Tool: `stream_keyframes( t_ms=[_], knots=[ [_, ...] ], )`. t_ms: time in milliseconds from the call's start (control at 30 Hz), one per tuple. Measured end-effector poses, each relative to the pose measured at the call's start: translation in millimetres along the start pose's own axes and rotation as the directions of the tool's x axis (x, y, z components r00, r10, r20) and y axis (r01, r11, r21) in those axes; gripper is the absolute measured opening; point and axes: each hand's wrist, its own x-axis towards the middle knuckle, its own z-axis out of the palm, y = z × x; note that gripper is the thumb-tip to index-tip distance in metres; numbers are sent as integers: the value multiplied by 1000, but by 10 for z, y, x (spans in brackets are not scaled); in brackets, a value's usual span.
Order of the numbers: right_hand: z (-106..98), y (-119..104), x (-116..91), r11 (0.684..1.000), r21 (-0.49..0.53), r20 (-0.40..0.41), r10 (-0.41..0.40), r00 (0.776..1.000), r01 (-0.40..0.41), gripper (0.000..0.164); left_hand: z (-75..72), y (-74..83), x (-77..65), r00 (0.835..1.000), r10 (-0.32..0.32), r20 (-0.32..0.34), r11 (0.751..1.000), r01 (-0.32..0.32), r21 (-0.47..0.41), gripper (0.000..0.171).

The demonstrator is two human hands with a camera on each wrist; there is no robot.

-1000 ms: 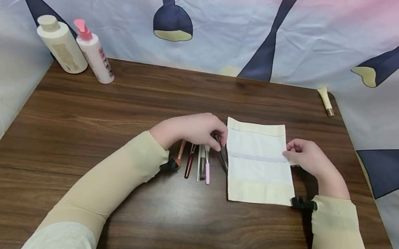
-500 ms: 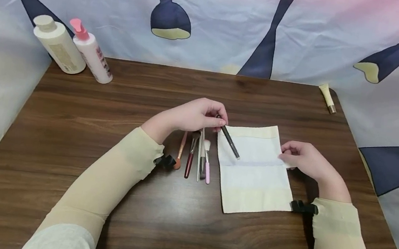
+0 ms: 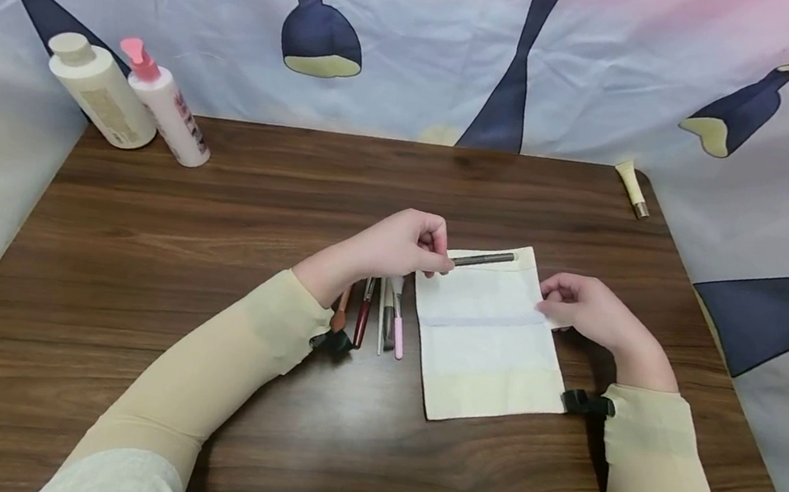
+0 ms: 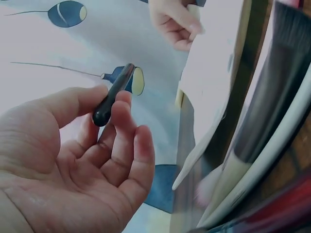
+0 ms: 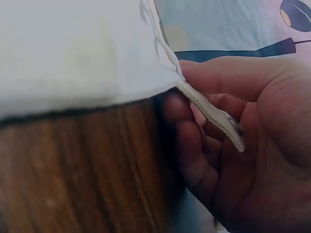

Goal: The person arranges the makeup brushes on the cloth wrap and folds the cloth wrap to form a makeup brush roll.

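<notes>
So the slim dark pen-like stick (image 3: 486, 259) is up over the far cream band of a flat white-and-cream fabric rectangle (image 3: 490, 338); can't tell from here if it's actually touching the cloth. The left hand (image 3: 402, 243) has one end of it pinched between thumb and fingers. The right hand (image 3: 590, 309) is pinching the fabric's right edge, and the right wrist view shows a narrow cream tab (image 5: 211, 114) with a small metallic piece (image 5: 235, 125) on it poking into that palm.

Just left of the fabric there's a loose row of brushes on the dark brown wood-grain table (image 3: 263, 445): one with a coppery-orange head (image 3: 339, 319), one with a dark red handle (image 3: 362, 325), a pink-handled one (image 3: 398, 342) and some pale ones between.

Containers: a fat white capped bottle (image 3: 105, 98) and a white bottle with a pink pump (image 3: 170, 115) stand back left, and a little cream tube (image 3: 631, 187) lies back right. All opaque, so I can't see what's inside.
</notes>
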Motion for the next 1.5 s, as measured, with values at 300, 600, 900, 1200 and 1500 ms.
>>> stream_keyframes(
  t_ms=[300,600,900,1200,1500],
  knots=[
    [21,-21,-12,999,4,-36,41,999,-41,32,13,-62,47,996,-86,-19,993,84,-88,27],
    [-7,-16,-7,999,10,-30,41,999,-41,32,80,-18,106,995,-83,48,920,95,-379,60],
    [2,14,14,999,-2,-37,37,999,-37,33,151,33,184,992,-108,-62,917,76,-392,22],
    [-19,39,61,999,-27,-61,42,997,-44,27,327,244,499,987,-149,-63,972,134,-191,27],
    [9,77,94,999,-4,-66,32,997,-32,26,610,270,844,986,-161,51,979,166,-115,28]
  ],
)
